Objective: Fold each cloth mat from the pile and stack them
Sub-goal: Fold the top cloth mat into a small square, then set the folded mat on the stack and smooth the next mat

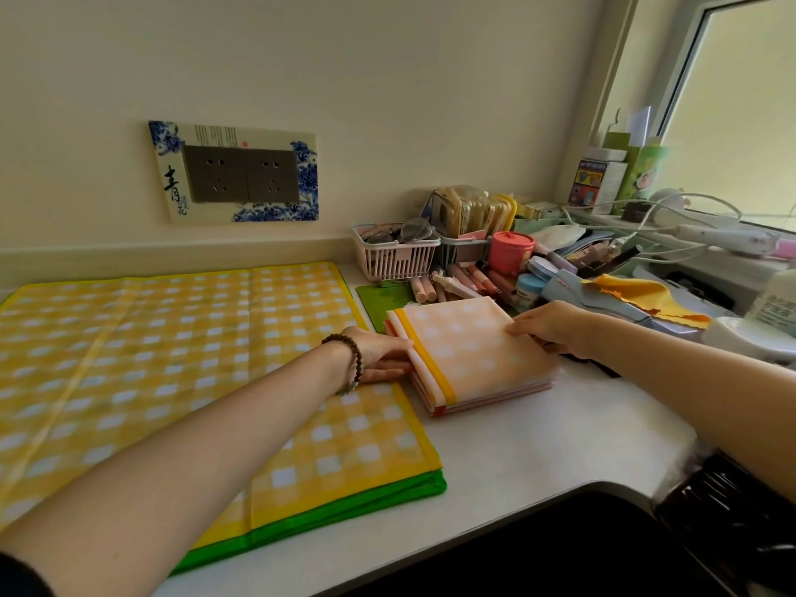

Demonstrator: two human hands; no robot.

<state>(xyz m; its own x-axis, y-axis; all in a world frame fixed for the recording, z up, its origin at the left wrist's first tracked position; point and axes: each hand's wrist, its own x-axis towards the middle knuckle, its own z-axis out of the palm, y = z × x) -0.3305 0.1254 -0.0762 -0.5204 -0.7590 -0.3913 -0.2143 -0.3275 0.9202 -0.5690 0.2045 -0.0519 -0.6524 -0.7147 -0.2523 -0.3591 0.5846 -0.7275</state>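
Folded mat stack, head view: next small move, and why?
Probably release the folded mat stack and bring both hands to the yellow checked mat. The stack looks squared, with the left hand pressing its left edge and the right hand gripping its right edge, while that mat lies flat and unfolded over a green mat.

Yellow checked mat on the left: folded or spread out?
Spread. The yellow checked mat lies flat and unfolded on the counter, over a green-edged mat, unlike the folded stack beside it.
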